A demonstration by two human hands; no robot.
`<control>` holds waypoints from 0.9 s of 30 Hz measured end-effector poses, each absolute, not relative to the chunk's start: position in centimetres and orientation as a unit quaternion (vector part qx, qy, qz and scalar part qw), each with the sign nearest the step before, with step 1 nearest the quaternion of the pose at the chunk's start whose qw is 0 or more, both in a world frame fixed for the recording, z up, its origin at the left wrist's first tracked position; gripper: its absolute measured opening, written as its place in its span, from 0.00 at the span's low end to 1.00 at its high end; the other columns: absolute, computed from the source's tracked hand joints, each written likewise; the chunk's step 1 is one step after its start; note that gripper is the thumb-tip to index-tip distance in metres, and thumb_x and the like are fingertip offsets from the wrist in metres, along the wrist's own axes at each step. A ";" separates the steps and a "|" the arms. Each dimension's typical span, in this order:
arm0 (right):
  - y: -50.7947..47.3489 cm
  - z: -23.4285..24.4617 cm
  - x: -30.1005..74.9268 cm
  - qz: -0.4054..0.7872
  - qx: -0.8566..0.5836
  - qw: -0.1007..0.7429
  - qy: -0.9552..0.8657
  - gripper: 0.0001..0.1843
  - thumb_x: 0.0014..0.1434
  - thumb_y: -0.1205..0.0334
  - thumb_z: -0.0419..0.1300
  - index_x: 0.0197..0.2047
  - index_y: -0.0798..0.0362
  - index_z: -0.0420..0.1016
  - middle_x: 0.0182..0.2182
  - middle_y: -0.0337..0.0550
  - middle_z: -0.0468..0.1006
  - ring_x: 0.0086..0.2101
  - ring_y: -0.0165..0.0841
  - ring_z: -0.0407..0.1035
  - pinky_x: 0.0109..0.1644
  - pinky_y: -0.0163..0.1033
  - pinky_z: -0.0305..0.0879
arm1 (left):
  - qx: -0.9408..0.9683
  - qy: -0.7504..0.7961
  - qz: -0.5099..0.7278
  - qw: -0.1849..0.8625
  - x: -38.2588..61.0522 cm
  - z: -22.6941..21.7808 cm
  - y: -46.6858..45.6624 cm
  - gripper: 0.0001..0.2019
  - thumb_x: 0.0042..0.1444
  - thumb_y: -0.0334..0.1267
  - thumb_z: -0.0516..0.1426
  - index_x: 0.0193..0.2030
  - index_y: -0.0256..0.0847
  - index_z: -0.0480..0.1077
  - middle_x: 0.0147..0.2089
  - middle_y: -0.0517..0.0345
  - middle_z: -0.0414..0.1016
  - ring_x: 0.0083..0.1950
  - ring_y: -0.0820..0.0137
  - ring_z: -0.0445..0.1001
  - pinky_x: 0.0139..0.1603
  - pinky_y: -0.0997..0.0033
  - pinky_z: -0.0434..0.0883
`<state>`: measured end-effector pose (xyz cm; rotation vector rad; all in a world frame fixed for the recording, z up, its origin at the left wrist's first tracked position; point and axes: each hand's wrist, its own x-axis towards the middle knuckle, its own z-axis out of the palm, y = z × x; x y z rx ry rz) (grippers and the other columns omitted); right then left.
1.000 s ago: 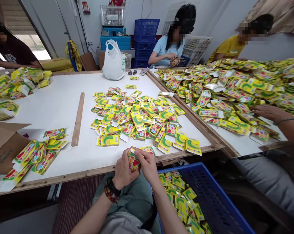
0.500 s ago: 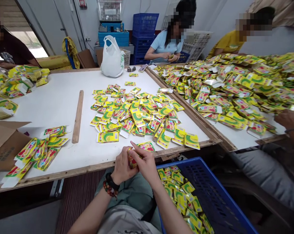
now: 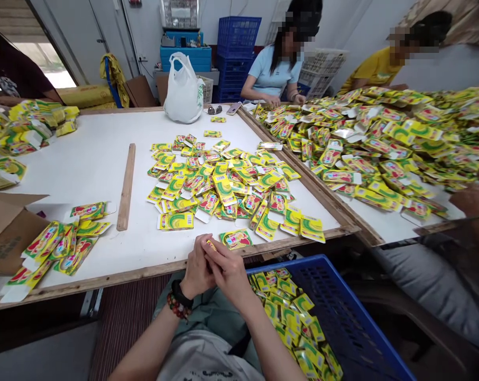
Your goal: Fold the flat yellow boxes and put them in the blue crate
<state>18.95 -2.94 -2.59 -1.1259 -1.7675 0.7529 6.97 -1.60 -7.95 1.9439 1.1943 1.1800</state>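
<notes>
My left hand [image 3: 197,270] and my right hand [image 3: 228,263] are closed together around a small yellow box [image 3: 211,244] at the table's front edge. Only a sliver of the box shows between the fingers; the rest is hidden. Just beyond my hands, a single yellow-green box [image 3: 235,239] lies flat on the white table. Behind it spreads a loose heap of the same printed boxes [image 3: 223,190]. Below my right forearm stands a blue crate [image 3: 326,280], with many yellow boxes lying inside it.
A wooden strip [image 3: 126,188] lies left of the heap, with flattened-looking boxes [image 3: 75,238] and a brown carton [image 3: 9,238] farther left. At the back stands a white plastic bag [image 3: 183,92]. A big pile of boxes [image 3: 382,143] covers the right-hand table, where co-workers sit.
My right hand's fingers have folded over the box, hiding most of it. Across the table, the co-worker in light blue has lowered both hands to the pile.
</notes>
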 end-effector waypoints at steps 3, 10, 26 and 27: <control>-3.9 -1.8 19.2 0.354 -0.431 0.457 -0.693 0.23 0.61 0.65 0.57 0.60 0.40 0.68 0.59 0.45 0.70 0.58 0.41 0.65 0.61 0.51 0.63 | 0.667 0.445 0.485 0.349 6.6 -7.7 -1.6 0.30 0.53 0.43 0.56 0.60 0.41 0.50 0.56 0.45 0.62 0.56 0.59 0.67 0.57 0.53 0.68; -6.2 -1.7 19.1 0.312 -0.502 0.511 -0.624 0.25 0.57 0.62 0.64 0.58 0.42 0.71 0.57 0.46 0.73 0.56 0.43 0.67 0.60 0.52 0.65 | 0.476 0.402 0.574 0.531 6.7 -3.4 -2.2 0.26 0.52 0.52 0.43 0.55 0.44 0.54 0.49 0.46 0.68 0.55 0.54 0.71 0.54 0.47 0.70; -6.3 -2.5 19.5 0.052 -0.346 0.472 -0.809 0.32 0.60 0.77 0.53 0.67 0.57 0.55 0.52 0.57 0.76 0.58 0.42 0.64 0.56 0.50 0.70 | 0.285 0.209 0.678 0.645 7.6 -0.5 -2.6 0.21 0.37 0.44 0.58 0.43 0.52 0.71 0.41 0.53 0.70 0.49 0.54 0.70 0.56 0.49 0.69; -6.3 -2.4 19.6 0.054 -0.344 0.467 -0.813 0.32 0.60 0.77 0.53 0.67 0.57 0.55 0.52 0.57 0.76 0.58 0.42 0.64 0.57 0.50 0.70 | 0.288 0.205 0.679 0.644 7.6 -0.5 -2.5 0.21 0.37 0.44 0.58 0.43 0.51 0.71 0.41 0.53 0.70 0.50 0.54 0.70 0.56 0.49 0.69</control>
